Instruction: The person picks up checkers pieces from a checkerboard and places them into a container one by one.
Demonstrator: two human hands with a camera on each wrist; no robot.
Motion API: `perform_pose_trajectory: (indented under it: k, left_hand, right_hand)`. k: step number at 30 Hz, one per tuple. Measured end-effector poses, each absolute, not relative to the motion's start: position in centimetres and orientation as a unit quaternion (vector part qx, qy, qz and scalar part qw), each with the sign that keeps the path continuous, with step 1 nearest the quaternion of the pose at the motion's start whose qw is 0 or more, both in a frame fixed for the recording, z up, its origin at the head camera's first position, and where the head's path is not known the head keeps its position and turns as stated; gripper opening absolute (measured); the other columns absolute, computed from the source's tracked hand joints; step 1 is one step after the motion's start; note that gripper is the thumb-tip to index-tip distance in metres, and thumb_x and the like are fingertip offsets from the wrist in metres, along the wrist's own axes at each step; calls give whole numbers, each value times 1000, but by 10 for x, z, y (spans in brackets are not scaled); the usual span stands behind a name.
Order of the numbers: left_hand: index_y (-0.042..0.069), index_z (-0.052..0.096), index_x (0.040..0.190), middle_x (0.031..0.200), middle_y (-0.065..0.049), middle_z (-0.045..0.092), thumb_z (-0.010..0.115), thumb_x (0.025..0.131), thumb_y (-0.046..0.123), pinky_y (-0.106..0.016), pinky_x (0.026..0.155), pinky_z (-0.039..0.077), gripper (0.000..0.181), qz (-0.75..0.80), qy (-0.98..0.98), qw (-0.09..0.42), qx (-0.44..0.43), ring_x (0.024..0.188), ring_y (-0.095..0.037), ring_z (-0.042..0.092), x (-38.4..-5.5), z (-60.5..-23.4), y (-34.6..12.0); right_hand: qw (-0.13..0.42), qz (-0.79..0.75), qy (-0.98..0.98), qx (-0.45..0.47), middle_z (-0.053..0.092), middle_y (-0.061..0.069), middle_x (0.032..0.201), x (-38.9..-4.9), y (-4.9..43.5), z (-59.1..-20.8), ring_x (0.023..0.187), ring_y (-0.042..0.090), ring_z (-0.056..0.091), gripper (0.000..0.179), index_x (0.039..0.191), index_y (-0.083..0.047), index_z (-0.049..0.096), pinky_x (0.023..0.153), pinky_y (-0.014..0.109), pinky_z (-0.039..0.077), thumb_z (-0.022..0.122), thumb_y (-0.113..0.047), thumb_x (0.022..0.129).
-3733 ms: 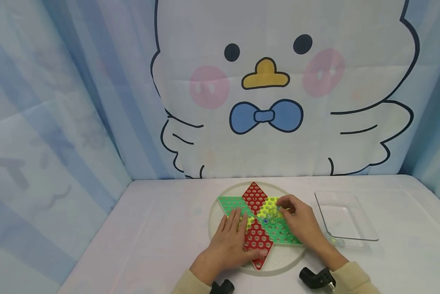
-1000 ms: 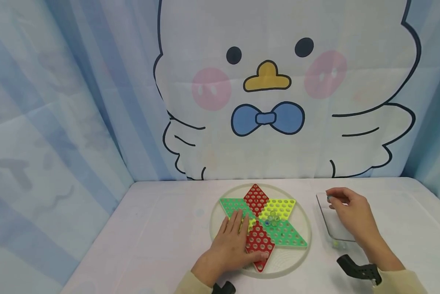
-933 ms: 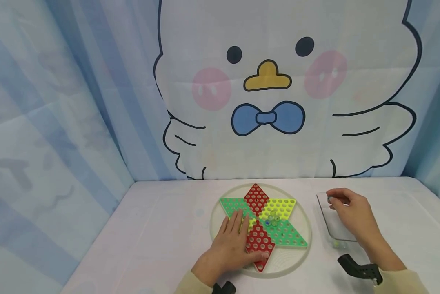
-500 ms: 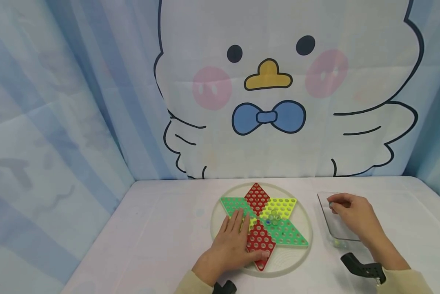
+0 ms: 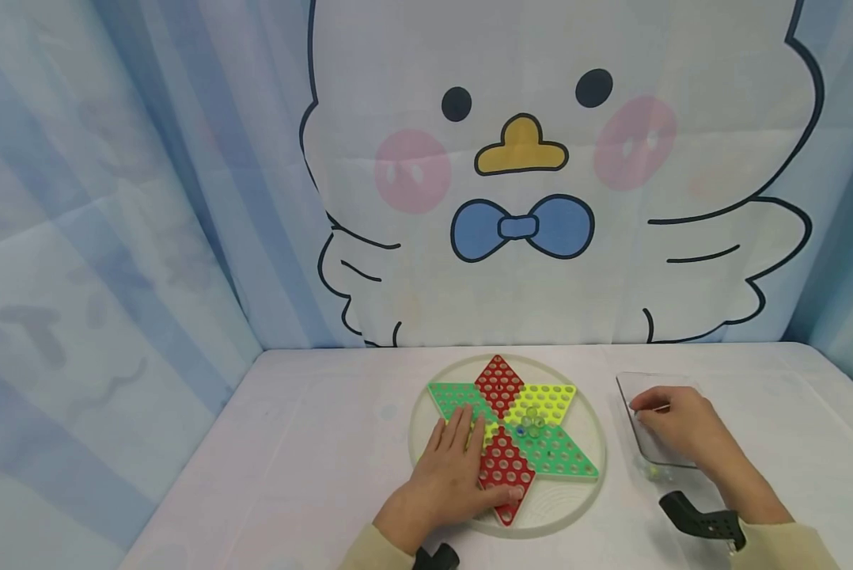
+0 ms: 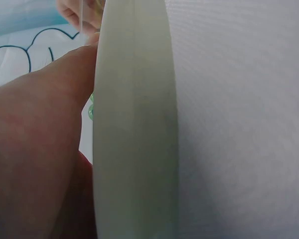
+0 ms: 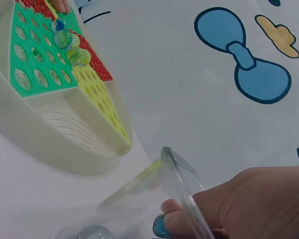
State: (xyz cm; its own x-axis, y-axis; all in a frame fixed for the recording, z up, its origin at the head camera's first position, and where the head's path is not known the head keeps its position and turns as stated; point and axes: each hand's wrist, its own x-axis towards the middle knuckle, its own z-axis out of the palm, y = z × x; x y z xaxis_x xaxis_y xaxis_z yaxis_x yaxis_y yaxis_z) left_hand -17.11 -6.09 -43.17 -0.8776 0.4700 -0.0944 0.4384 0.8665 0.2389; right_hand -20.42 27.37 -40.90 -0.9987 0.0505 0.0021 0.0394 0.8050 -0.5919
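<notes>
My left hand (image 5: pixel 444 475) lies on the Chinese checkers board (image 5: pixel 562 459), fingers stretched out and thumb over the lower red point. In the left wrist view that hand (image 6: pixel 35 134) shows beside the board's pale rim. Near the board's centre sits a cluster of several glass marbles (image 5: pixel 532 423), mostly yellow-green, with a blue one among them. My right hand (image 5: pixel 683 423) reaches into the clear plastic box (image 5: pixel 672 465) at the right. The right wrist view shows its thumb and finger pinching a blue-green marble (image 7: pixel 161 226) behind the box wall.
More marbles (image 5: pixel 654 472) show through the clear box's near end, and one clear marble (image 7: pixel 94 232) appears low in the right wrist view. A white cloth covers the table (image 5: pixel 312 459). Behind it hangs a printed curtain (image 5: pixel 526 301).
From the board's yellow section, my right hand has moved right to the clear box with a marble, then lowered into it over the last second. My left hand stays put.
</notes>
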Motion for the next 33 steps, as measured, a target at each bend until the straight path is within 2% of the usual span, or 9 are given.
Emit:
perform_pose_trajectory:
  k: [5, 16, 23, 27, 30, 33]
  left_hand:
    - [7, 17, 159, 167, -15, 9, 44, 88, 79, -49, 125, 14, 105, 106, 963, 73, 236, 156, -28, 7, -171, -432, -61]
    - [8, 16, 160, 168, -14, 7, 42, 87, 80, -49, 125, 14, 105, 105, 963, 83, 233, 156, -27, 7, -172, -431, -61]
    - [7, 16, 159, 167, -15, 7, 44, 87, 79, -49, 125, 14, 105, 109, 963, 81, 235, 156, -27, 7, -171, -430, -61]
    - [7, 16, 159, 167, -15, 8, 44, 88, 78, -49, 125, 14, 104, 109, 962, 82, 235, 156, -27, 8, -171, -430, -61]
    - [7, 17, 159, 167, -15, 8, 44, 88, 78, -49, 125, 14, 104, 109, 962, 81, 236, 156, -27, 8, -171, -430, -61]
    - [7, 17, 159, 167, -15, 8, 44, 88, 78, -49, 125, 14, 104, 107, 962, 78, 238, 156, -28, 8, -172, -430, -61]
  right_hand:
    - [10, 295, -955, -3, 70, 23, 102, -203, 272, -410, 94, 38, 65, 18, 103, 3, 70, 78, 51, 54, 62, -3, 89]
    - [12, 283, -959, 3, 69, 22, 101, -203, 269, -410, 93, 37, 65, 19, 105, 4, 68, 80, 53, 53, 59, -2, 89]
    - [84, 299, -950, 3, 69, 23, 100, -199, 265, -406, 93, 38, 64, 17, 104, 4, 67, 80, 53, 54, 59, -3, 91]
    - [139, 311, -940, 4, 69, 21, 99, -196, 259, -400, 92, 35, 63, 17, 106, 2, 66, 70, 35, 55, 59, -6, 93]
    - [180, 317, -931, 8, 69, 20, 99, -194, 254, -395, 92, 34, 64, 18, 108, 0, 66, 64, 21, 49, 58, -7, 93]
    - [208, 327, -922, 16, 69, 20, 101, -193, 249, -392, 94, 34, 64, 18, 109, 0, 65, 65, 15, 50, 58, -6, 93]
